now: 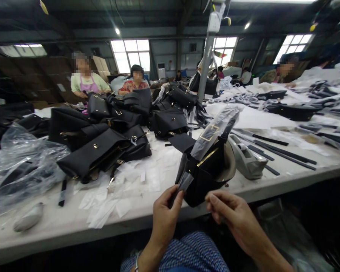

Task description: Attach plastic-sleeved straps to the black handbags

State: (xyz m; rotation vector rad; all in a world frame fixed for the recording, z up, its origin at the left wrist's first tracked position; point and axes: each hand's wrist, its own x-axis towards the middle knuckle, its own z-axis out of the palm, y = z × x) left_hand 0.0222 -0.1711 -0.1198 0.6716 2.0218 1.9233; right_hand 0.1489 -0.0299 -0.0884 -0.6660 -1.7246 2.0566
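Observation:
My left hand (166, 215) is closed in a pinch on the lower end of a long black strap wrapped in clear plastic (212, 134). The strap rises up and to the right over a small black handbag with a gold clasp (204, 177). This bag rests at the front edge of the white table (73, 226), just beyond my hands. My right hand (235, 219) is to the right of the left one, fingers curled together near the bag's lower corner. What the right fingers hold, if anything, is hidden.
A heap of black handbags (107, 136) fills the middle of the table. Crumpled clear plastic (19, 162) lies at the left. White paper slips (124, 189) are scattered near the front. A grey tape dispenser (248, 156) and black straps (283, 151) lie to the right. Other people sit at the far side.

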